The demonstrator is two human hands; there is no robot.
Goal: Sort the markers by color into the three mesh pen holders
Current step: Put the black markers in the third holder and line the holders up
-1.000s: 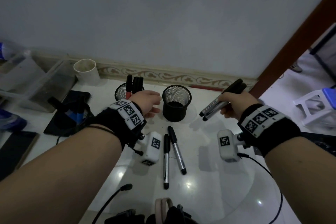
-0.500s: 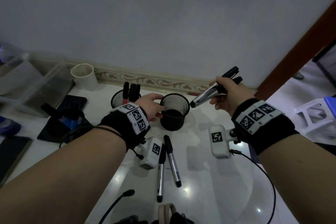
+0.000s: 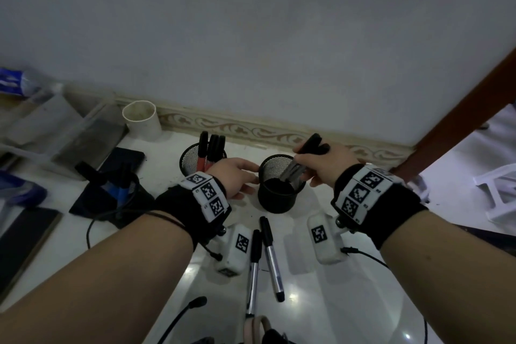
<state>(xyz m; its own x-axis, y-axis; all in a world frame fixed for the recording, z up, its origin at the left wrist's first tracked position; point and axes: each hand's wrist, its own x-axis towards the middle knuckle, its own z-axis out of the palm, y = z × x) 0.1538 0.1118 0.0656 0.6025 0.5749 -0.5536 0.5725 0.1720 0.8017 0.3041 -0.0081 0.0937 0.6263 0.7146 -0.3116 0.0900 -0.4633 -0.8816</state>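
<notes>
The right hand [image 3: 321, 169] is gripping a bundle of black markers [image 3: 303, 159], fingers closed around their upper part, and their long axis is slanting down and to the left, so the lower ends are already dipping inside the rim of the middle holder [image 3: 275, 194]. The left hand [image 3: 233, 177] is steadying that holder from its left side, fingers loosely spread against the mesh and holding nothing. Two more markers [image 3: 266, 254] are lying on the table [image 3: 321, 301] just in front of the holder, pointing roughly toward the person, about equally near either hand.
</notes>
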